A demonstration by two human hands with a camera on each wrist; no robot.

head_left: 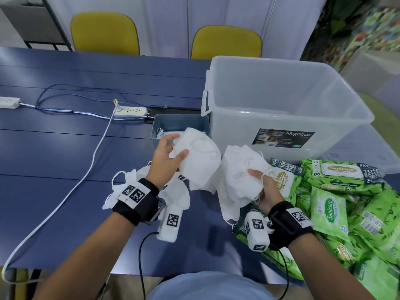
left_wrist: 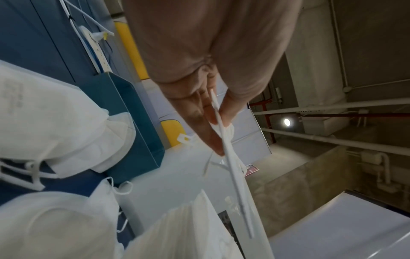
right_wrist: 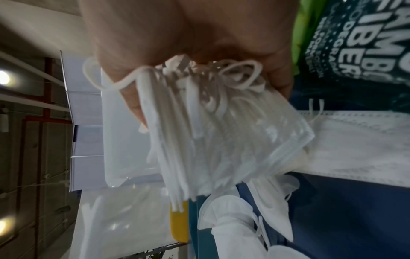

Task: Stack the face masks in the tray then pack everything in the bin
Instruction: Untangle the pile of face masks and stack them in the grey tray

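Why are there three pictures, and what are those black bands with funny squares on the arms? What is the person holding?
There is no machine here, only a person wearing three cameras. The big picture comes from a camera on the head, looking down at both hands. The other two come from cameras strapped to the wrists with those black bands, so each looks along one hand at its fingers.

The left hand holds one white face mask. The right hand grips a whole bunch of masks, seen edge-on in the right wrist picture.

On the blue table stand a small blue tray with something white inside, and a big clear bin. More loose masks lie by the left wrist, and green packs of wipes lie on the right.
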